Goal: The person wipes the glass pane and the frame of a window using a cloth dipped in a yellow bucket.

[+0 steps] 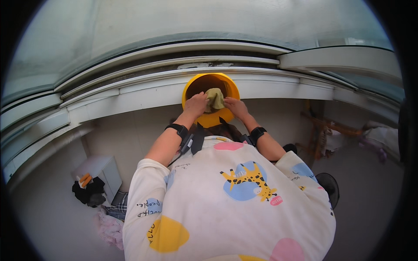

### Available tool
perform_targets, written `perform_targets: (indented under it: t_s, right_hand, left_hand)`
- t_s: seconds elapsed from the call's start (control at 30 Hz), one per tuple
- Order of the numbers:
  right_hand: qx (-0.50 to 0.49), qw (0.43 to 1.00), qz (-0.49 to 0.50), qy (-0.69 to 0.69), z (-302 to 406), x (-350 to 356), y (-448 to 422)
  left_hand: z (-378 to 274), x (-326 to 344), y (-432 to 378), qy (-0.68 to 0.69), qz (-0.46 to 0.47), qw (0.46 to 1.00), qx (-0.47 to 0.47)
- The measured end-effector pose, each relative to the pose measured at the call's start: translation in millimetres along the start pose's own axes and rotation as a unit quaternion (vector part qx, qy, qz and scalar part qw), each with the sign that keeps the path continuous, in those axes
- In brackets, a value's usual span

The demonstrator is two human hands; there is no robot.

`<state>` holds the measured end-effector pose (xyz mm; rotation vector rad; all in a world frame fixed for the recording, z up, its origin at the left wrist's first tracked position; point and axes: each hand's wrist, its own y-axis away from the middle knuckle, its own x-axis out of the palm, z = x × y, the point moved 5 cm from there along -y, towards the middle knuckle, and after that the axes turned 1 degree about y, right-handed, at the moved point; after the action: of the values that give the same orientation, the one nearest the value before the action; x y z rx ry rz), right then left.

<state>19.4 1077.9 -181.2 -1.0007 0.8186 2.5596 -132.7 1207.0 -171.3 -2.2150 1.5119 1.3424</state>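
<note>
Between my two hands hangs a crumpled yellow-green cloth (215, 98), over the mouth of a yellow bucket (232, 85). My left hand (196, 106) pinches the cloth's left side, its fingers bent around the edge. On the other side my right hand (236, 107) grips the cloth near its right edge. The bucket stands against the window ledge, straight ahead of me. Its inside looks dark, and I cannot tell what it holds. The lower part of the bucket is partly hidden behind my wrists and clothing.
A white window sill (156, 99) with sliding tracks (248, 59) runs across ahead, below glass panes (196, 19). Down to the left are a white cabinet (101, 169), dark cloth (89, 192) and pink fabric (111, 230). A wooden rack (336, 125) stands at the right.
</note>
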Motion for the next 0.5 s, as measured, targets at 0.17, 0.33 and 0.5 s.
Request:
perform_targets:
  t_s: [0.17,0.33,0.5]
  right_hand:
    - [0.041,0.996,0.023,-0.073,-15.2,7.4,-2.2]
    - [0.141,0.955,0.031,-0.26,4.9,-7.7,18.6]
    - [0.164,0.922,0.03,-0.351,-1.4,-18.8,17.3]
  left_hand:
    - [-2.2,-12.7,-1.3,0.051,0.101,0.993,-0.04]
    - [10.6,-9.3,1.9,0.129,0.062,0.989,-0.04]
    - [-0.9,-31.5,8.7,0.237,0.065,0.969,-0.006]
